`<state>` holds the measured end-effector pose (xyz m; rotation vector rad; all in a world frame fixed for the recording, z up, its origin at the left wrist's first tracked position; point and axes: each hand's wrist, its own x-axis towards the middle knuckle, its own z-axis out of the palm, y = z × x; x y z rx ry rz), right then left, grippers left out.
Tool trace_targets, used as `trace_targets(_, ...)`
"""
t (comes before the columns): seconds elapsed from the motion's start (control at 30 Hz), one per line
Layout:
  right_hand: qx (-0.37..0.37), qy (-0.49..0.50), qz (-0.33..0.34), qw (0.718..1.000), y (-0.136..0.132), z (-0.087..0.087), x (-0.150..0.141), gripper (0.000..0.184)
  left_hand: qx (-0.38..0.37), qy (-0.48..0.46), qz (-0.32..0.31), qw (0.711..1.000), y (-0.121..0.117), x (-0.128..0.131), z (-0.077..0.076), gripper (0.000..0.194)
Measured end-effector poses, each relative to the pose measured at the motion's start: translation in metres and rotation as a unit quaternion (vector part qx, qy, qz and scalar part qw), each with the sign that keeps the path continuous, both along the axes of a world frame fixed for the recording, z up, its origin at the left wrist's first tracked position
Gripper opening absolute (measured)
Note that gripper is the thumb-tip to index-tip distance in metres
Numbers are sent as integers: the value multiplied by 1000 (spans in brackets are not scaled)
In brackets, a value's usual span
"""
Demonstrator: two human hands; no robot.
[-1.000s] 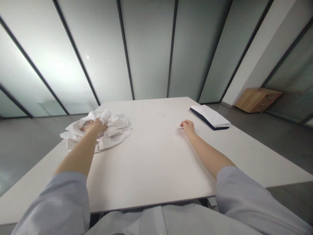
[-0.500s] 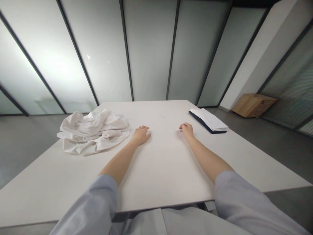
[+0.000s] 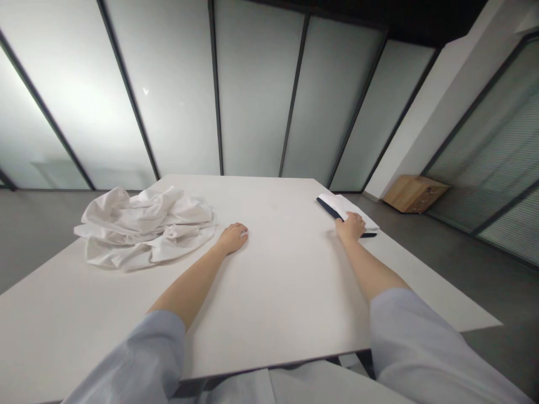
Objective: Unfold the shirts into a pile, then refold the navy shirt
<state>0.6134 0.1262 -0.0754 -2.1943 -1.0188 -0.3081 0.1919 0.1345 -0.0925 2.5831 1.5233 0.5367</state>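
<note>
My left hand (image 3: 233,238) lies palm down on the white table (image 3: 278,280), its fingers loosely bent and nothing in it. To its left is a rumpled heap of white cloth (image 3: 147,224), close to the hand but apart from it. My right hand (image 3: 352,226) is at the near left edge of a folded white cloth (image 3: 343,203) on the table's right side. Its fingers are bent over this edge; the fingertips are partly hidden. Beneath the white cloth, a folded dark navy piece (image 3: 328,209) shows along the left side and the near end.
Frosted glass panels (image 3: 252,95) with dark frames stand behind the table. A wooden cabinet (image 3: 410,193) sits on the grey floor at the right, by a white pillar (image 3: 421,112). The table's near edge runs right in front of my body.
My right hand has moved right from the bare tabletop onto the folded white cloth. My left hand stays on the table. The view has turned slightly to the right.
</note>
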Motion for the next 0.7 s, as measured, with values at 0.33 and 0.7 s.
trace_targets(0.33, -179, -18, -55, 982, -1, -3, 49, 34, -7, 5, 12, 1000, -3, 3, 2, 35)
trace_targets(0.7, 30, -59, 316, 946, 8, 14, -71, 21, -13, 9, 46, 999, -7, 7, 3, 44)
